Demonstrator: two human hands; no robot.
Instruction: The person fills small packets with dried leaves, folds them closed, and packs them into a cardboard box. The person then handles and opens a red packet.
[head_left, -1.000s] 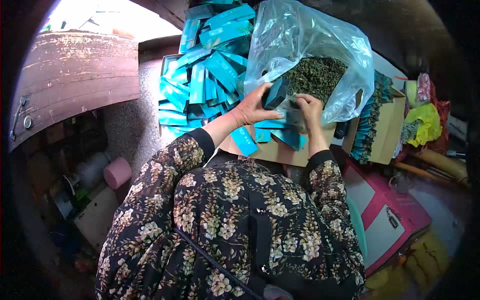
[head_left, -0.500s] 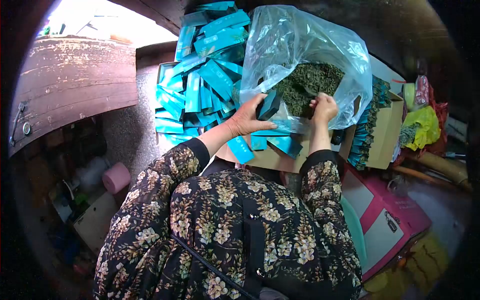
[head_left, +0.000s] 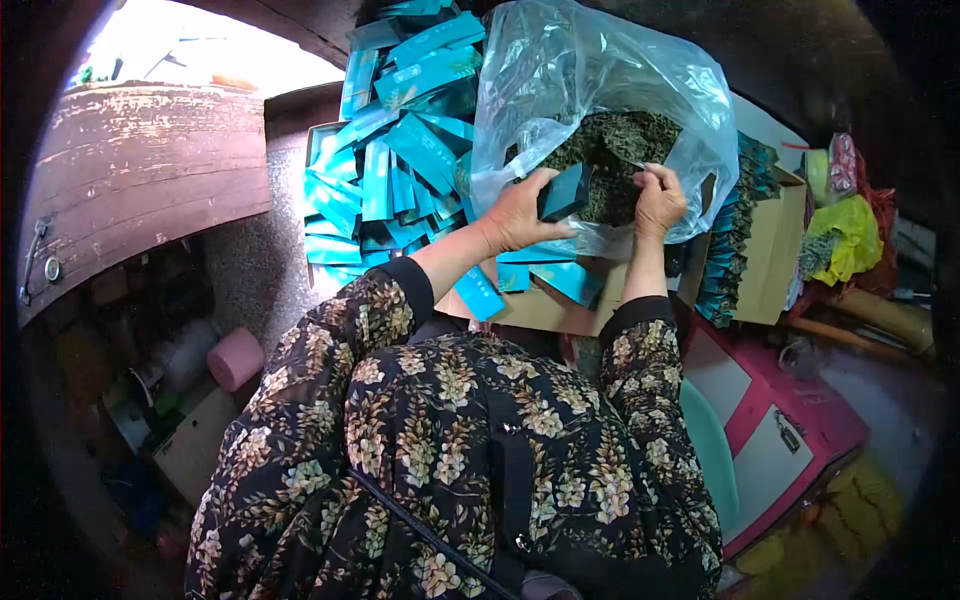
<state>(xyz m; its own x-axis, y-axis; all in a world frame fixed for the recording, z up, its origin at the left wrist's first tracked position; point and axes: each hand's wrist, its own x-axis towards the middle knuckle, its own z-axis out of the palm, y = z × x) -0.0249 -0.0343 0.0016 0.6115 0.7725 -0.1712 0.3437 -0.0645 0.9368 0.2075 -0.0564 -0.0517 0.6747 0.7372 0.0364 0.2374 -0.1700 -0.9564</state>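
My left hand point(head_left: 522, 215) is closed around a dark teal packet point(head_left: 568, 193), thumb on one side, at the near edge of a clear plastic bag point(head_left: 690, 85). Inside the bag lies a heap of dark green dried leaves point(head_left: 590, 140), probably tea. My right hand point(head_left: 660, 203) pinches the handle of a small spoon point(head_left: 638, 163) over the heap. Leaves seem to lie on the spoon's bowl, though its outline blends into the heap. Several flat teal packets point(head_left: 565, 282) lie just below my hands.
A large pile of teal packets point(head_left: 425, 150) fills a box on the left. At right, a cardboard box point(head_left: 770, 260) holds a row of upright packets point(head_left: 725, 270). Beyond it sits a yellow plastic bag point(head_left: 845, 240). A pink and white box point(head_left: 790, 420) stands below right.
My right hand has moved slightly up and right, and the spoon now shows higher over the leaves. My left hand has shifted right, turning the packet. The whole view has shifted a little.
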